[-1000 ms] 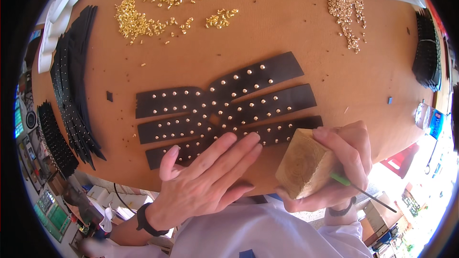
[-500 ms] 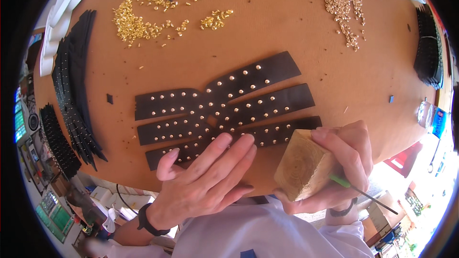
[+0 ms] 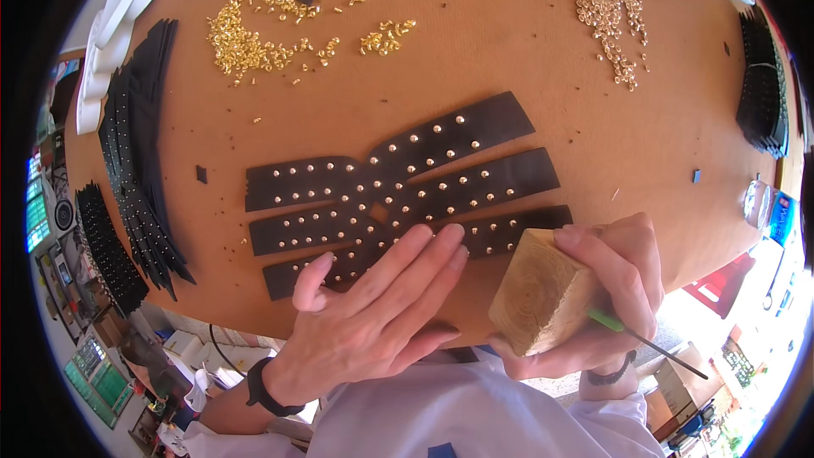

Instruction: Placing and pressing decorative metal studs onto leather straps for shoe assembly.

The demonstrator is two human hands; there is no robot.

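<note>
Black strap pieces (image 3: 386, 171) lie at the middle of the table, their strips fanned out and dotted with rows of shiny round studs. My left hand (image 3: 365, 314) is open, its fingers stretched out over the nearest strip; whether they press on it I cannot tell. The palm faces down and covers part of that strip. My right hand (image 3: 623, 288) is closed round a squared wooden block (image 3: 530, 293), its end grain showing, just right of the strips. Out of the same hand sticks a thin dark rod tool with a green handle (image 3: 606, 320).
Small gold rivet parts (image 3: 242, 42) lie scattered at the far left, and rose-gold caps (image 3: 606, 0) at the far right. Bundles of studded black straps (image 3: 136, 153) line the left edge; another black stack (image 3: 761, 85) sits at the right, near a clear bottle (image 3: 767, 210).
The fingertips of my left hand have shifted slightly away from me over the strips. My right hand keeps its hold on the block. The whole view has moved a little.
</note>
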